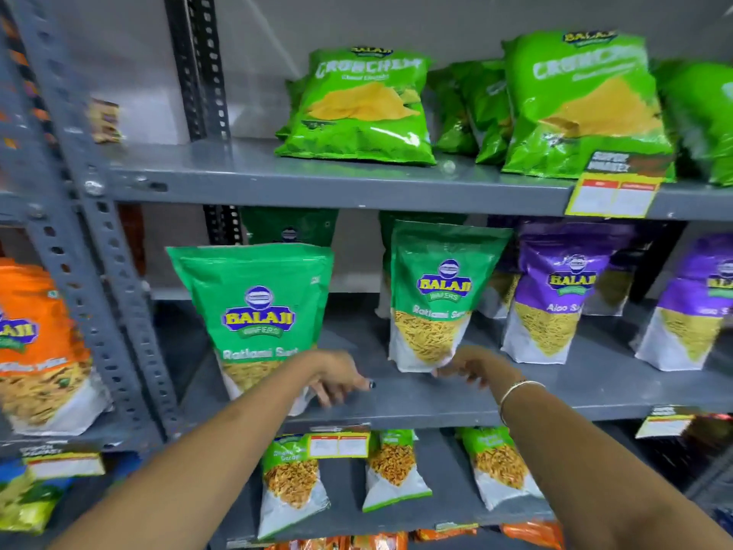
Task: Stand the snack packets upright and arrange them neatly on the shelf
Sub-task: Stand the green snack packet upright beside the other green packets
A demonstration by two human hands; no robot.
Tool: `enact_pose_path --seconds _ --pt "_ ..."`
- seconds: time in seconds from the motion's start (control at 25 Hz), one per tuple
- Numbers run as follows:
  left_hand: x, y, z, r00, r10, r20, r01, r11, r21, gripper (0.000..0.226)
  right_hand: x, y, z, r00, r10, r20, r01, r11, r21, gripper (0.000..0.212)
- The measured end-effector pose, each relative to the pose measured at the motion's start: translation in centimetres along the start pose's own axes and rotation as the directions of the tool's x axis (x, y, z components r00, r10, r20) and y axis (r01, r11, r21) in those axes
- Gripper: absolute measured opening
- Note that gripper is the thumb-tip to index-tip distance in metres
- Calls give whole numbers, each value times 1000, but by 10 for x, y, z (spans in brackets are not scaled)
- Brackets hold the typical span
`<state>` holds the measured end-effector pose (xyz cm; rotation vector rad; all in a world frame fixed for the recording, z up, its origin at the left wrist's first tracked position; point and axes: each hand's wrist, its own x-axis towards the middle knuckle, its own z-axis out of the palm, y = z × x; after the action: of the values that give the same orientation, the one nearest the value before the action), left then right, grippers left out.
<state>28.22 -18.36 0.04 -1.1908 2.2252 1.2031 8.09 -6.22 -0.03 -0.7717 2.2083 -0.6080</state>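
Note:
Two green Ratlami Sev packets stand upright on the grey middle shelf [555, 387]. The left green packet [258, 311] is near the front edge, and my left hand [341, 379] hovers beside its lower right corner with fingers loosely apart, holding nothing. The right green packet [440, 295] stands further back. My right hand [472, 365], with a bangle on the wrist, touches its bottom edge with curled fingers; whether it grips the packet is unclear. More green packets stand behind both.
Purple Aloo Sev packets [555, 295] stand to the right on the same shelf. Bright green chip bags [357, 109] fill the upper shelf, smaller packets [293, 482] the lower one. An orange packet [35, 343] sits beyond the slotted upright post [111, 271] on the left.

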Motion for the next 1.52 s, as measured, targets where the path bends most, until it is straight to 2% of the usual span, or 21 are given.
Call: enact_pose_path --seconds 0.04,0.08,0.12,0.16,0.2,0.32,0.44,0.68,0.84,1.04,1.24,1.32,1.44,1.52 --pt "16 18 6 988 59 -142 -67 996 -52 53 12 11 -15 999 -19 -36 21 999 50 24" --pt "34 36 12 960 84 -268 -114 988 -101 68 28 24 -31 994 -79 -77 85 993 81 53" --pt "47 51 17 930 91 -356 -160 973 -169 80 46 32 -40 984 -159 -85 170 974 147 80" --pt "57 62 22 909 88 -407 -206 945 -255 87 58 37 -47 974 -214 -68 225 940 256 92" --pt "68 71 28 896 74 -438 -242 909 -340 87 68 43 -50 962 -266 -59 270 906 324 90" --pt "91 82 43 844 15 -536 -311 828 -466 60 90 52 -49 910 -414 33 364 834 415 66" --pt "88 83 56 782 -63 -620 -338 794 -506 47 91 57 -41 912 -409 -21 372 808 456 72" --pt "66 71 75 810 -43 -585 -301 825 -478 61 55 75 -32 916 -399 -51 379 814 440 80" --pt "58 62 84 799 -15 -601 -285 871 -401 64 37 81 -29 917 -393 -61 382 825 417 84" --pt "45 60 86 806 15 -592 -249 915 -316 65 26 84 -24 896 -439 -64 428 818 383 105" --pt "40 60 85 813 37 -581 -245 927 -283 64 20 83 -20 893 -445 -73 438 818 374 103" --pt "37 62 85 819 38 -573 -233 934 -271 64 12 80 -20 904 -423 -65 415 831 371 95" --pt "26 64 83 880 -41 -474 -57 980 -191 60 15 83 -25 931 -359 -58 360 884 298 83" --pt "18 71 82 944 -143 -298 121 988 -92 39 17 92 -37 949 -298 -100 312 927 210 82"
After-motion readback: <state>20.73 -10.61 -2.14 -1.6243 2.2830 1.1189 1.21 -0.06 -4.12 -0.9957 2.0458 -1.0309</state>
